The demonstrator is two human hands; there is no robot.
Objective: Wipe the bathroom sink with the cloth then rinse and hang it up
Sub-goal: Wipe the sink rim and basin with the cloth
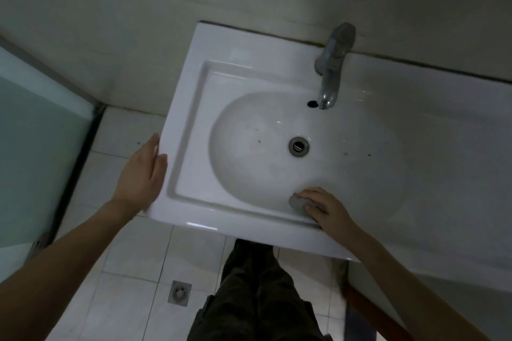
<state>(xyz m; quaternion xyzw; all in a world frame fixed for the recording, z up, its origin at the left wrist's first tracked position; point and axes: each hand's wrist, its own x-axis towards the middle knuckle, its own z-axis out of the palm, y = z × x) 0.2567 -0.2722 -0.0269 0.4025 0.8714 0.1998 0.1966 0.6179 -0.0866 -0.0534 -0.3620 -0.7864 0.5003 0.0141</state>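
- Nearest, dark trousers (257,293) stood over a white tiled floor (133,257) with a square metal floor drain (179,292) set in it.
- At the near edge of the white ceramic sink (188,108), the right hand (324,209) pressed a grey wadded cloth (297,202) onto the basin's inner slope, just inside the near rim. Its grip was closed over the cloth, fingers curled on top.
- The left hand (144,171) lay against the sink's left edge, fingers straight, its grip open and holding nothing; it seemed to be bracing.
- The step in hand looked to be the wiping itself, and probably unfinished: small dark specks (259,142) showed on the basin's left slope, and others lay right of the round metal plughole (299,146) in the middle.
- The next move likely called for a firm sweep of the cloth from the near rim across the bowl to those specks.
- Farthest, the chrome tap (331,69) stood at the far edge, spout beside a dark overflow hole (312,103). No water showed, so rinsing seemed not yet begun, and no hanging place was in view.
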